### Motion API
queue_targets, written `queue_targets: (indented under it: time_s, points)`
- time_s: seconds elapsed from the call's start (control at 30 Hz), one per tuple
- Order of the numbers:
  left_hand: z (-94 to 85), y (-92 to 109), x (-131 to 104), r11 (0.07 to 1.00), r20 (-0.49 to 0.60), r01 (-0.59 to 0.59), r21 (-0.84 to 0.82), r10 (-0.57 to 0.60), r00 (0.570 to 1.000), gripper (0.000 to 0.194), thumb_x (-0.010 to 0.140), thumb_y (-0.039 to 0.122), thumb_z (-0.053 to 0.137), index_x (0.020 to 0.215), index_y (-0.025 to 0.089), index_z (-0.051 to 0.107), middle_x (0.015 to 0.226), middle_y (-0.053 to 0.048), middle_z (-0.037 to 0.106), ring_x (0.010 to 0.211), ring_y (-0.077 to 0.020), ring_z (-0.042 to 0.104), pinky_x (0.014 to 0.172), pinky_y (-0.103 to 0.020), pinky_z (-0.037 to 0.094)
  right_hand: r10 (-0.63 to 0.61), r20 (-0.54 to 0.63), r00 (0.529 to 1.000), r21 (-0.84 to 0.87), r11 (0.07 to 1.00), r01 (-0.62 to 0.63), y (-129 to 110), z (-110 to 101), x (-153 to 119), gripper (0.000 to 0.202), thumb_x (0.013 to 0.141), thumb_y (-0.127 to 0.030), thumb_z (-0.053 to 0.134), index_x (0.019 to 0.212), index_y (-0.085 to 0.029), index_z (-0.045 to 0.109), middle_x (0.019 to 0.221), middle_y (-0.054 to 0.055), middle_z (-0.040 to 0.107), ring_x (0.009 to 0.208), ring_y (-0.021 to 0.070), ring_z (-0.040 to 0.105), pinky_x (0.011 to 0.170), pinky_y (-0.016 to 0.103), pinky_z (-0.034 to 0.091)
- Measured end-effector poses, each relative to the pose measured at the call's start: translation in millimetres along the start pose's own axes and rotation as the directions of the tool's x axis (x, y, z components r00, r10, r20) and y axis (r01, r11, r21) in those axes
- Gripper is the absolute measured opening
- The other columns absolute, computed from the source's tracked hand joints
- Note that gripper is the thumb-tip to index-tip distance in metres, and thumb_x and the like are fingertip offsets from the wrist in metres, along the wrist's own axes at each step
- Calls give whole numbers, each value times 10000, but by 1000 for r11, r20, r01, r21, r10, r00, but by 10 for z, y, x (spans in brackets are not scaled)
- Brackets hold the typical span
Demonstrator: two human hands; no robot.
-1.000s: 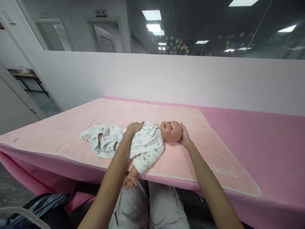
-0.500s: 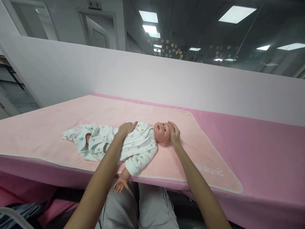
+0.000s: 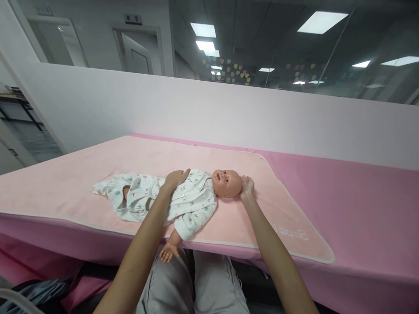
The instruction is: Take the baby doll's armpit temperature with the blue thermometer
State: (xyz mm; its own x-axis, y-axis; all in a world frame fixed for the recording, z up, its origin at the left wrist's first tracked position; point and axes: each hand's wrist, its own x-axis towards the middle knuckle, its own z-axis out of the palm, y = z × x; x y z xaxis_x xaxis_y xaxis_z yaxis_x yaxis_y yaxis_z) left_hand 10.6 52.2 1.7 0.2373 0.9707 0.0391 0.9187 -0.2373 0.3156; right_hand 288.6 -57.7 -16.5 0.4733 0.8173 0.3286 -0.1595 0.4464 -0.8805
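Note:
A baby doll (image 3: 227, 183) lies face up with its head to the right, dressed in a white printed outfit (image 3: 193, 198) with long sleeves and legs. My left hand (image 3: 176, 178) rests flat on the doll's belly, fingers stretched out across the cloth. Right beside the crown of the head is my right hand (image 3: 248, 185), its fingers loosely bent and holding nothing I can see. Whether it touches the crown is hard to tell. The doll's near arm (image 3: 170, 247) hangs over the front edge. Its far arm is hidden.
Under the doll a peach mat (image 3: 108, 152) with a pale border covers much of the pink tabletop (image 3: 360, 209). Behind stands a white partition (image 3: 229, 113) with glass above it. My legs (image 3: 212, 279) are below the front edge.
My right hand has moved off the doll's forehead to the right, beside the crown, and its fingers have bent. My left hand stays on the belly. The camera view has shifted slightly.

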Motion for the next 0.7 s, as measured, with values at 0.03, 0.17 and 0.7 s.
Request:
queue_targets:
  time_s: [0.03, 0.17, 0.7]
  points:
    - [3, -1, 2, 1000, 2, -5, 1, 5, 1000, 731, 831, 612, 142, 1061, 127, 638, 1127, -170, 632, 1061, -317, 574, 849, -377, 433, -83, -35, 996, -68, 994, 80, -40, 11, -4, 314, 785, -436, 485, 884, -180, 637, 840, 75, 691, 868, 231, 643, 822, 417, 509]
    - [13, 2, 13, 1000, 3, 10, 2, -10, 1000, 728, 832, 605, 141, 1074, 122, 629, 1154, -178, 615, 1072, -332, 561, 853, -396, 429, -217, -18, 976, -281, 938, 204, -91, 152, -114, 359, 809, -429, 465, 1051, -206, 609, 1136, 75, 627, 1147, 219, 513, 993, 406, 395]
    - [10, 39, -42, 1000, -8, -1, -1, 0, 1000, 709, 850, 587, 140, 1054, 122, 636, 1107, -171, 636, 1044, -324, 573, 857, -391, 423, -306, 24, 952, -480, 832, 280, 138, 151, -101, 388, 754, -450, 575, 1041, -196, 630, 1148, 69, 624, 1083, 207, 550, 974, 375, 415]
